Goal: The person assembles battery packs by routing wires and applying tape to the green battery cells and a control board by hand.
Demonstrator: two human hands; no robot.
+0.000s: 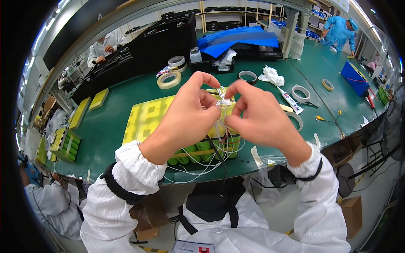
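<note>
My left hand [185, 116] is closed, its thumb and fingers pinching a looped bundle of thin white wires [222, 91]. From the other side my right hand [268, 120] curls in, index finger and thumb bent around the same bundle, slightly blurred. A small whitish piece, perhaps a connector or tape, sits on the wires between the fingertips. Below both hands lies a battery pack [145, 118] with a yellow top and green cells along its near side. Loose white wires [198, 172] and a black cable hang over its front; my hands hide part of its top.
On the green table [112, 126] lie tape rolls [169, 80], crumpled white tissue [271, 76], a white tube [291, 100] and a blue box [355, 78]. Smaller green-cell packs [65, 145] stand at left. A black bin [211, 66] is behind. Other people work farther off.
</note>
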